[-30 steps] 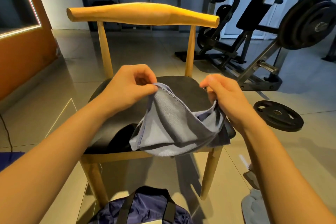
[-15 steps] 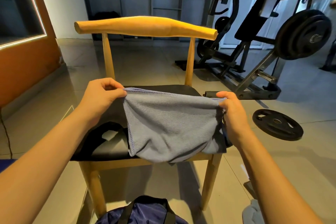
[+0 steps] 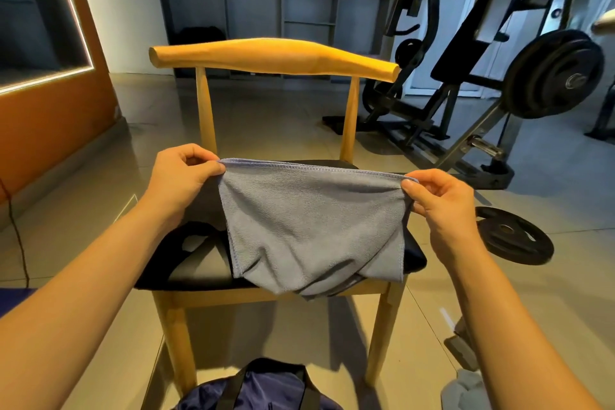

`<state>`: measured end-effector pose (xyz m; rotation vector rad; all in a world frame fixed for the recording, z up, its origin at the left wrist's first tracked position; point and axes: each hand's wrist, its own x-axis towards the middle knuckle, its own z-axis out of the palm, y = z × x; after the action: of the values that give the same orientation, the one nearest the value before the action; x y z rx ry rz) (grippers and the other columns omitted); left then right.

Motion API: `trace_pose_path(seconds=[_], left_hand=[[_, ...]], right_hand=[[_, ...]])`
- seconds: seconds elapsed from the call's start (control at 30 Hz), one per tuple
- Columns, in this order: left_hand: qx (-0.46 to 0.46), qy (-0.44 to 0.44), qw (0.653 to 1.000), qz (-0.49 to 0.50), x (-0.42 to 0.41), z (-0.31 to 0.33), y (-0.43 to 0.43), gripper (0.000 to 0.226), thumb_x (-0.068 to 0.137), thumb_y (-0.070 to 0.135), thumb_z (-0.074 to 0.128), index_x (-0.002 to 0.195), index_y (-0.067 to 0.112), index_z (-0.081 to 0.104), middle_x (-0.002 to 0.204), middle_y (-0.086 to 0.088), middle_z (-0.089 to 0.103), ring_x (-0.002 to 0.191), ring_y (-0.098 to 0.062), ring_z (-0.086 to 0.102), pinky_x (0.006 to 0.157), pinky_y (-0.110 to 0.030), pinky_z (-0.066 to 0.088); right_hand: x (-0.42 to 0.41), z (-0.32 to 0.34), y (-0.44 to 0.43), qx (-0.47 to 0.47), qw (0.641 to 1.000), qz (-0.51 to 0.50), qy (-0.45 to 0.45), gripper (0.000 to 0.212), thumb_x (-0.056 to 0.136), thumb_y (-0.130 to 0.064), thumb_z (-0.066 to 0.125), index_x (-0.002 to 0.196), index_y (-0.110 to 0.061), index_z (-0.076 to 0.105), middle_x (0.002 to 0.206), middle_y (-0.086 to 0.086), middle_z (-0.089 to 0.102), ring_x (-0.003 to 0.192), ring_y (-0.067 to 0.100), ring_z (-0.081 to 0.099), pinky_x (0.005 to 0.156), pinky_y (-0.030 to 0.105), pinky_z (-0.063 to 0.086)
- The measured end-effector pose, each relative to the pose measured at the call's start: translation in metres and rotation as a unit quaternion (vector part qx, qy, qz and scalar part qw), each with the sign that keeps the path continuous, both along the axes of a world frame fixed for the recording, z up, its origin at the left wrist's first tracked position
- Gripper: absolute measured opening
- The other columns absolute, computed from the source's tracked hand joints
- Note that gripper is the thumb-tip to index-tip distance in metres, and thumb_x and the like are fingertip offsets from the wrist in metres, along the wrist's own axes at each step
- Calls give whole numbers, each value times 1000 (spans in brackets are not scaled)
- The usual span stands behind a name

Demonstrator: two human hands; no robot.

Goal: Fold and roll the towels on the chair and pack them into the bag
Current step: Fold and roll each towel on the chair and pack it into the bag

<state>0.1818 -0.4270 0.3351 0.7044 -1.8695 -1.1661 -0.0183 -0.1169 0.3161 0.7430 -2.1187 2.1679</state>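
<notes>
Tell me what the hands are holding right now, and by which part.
Both hold the grey towel: the left hand pinches its top left corner, the right hand its top right corner.

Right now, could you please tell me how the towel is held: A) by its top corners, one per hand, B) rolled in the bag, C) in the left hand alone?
A: the left hand and right hand each pinch a top corner of the towel, hanging over the chair.

towel [image 3: 309,226] unbunched, top edge taut vs prev.
</notes>
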Motion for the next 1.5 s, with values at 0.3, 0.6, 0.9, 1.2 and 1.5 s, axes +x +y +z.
trace_pose_path(seconds=[0.3,0.6,0.9,1.2,1.5], left_hand=[[-11,66,998,-10,20,67,4,16,92,9,72,107,11,73,96,-2,71,91,-12,68,80,-25,58],[-71,54,996,3,81,147,-1,18,91,5,72,108,5,76,102,-12,71,96,-20,63,77,-20,51],[-49,41,998,-30,119,167,7,12,86,5,77,97,10,77,92,-6,72,90,-18,66,69,-19,52],[64,49,991,-105,106,175,-15,13,85,5,76,97,6,76,89,-5,76,91,-21,68,64,-22,57],[27,-156,987,-37,6,113,-69,7,84,10,80,91,12,78,93,-1,68,86,-14,56,71,-29,46]], right_hand=[[16,72,-19,-35,997,-55,35,9,96,-13,68,94,-20,73,81,-3,73,79,10,69,72,36,61],[87,180,3,12,984,137,109,9,96,-8,65,93,-13,72,92,5,74,85,18,71,71,29,57],[108,185,6,-68,994,6,90,11,93,-7,68,90,-17,73,83,2,73,74,14,69,59,25,54],[79,191,-7,-94,992,49,69,13,92,-4,67,88,-15,73,80,1,71,65,8,65,52,17,47],[-29,119,-85,102,990,-71,63,11,83,-12,81,77,-20,76,83,2,73,82,18,66,69,31,53]])
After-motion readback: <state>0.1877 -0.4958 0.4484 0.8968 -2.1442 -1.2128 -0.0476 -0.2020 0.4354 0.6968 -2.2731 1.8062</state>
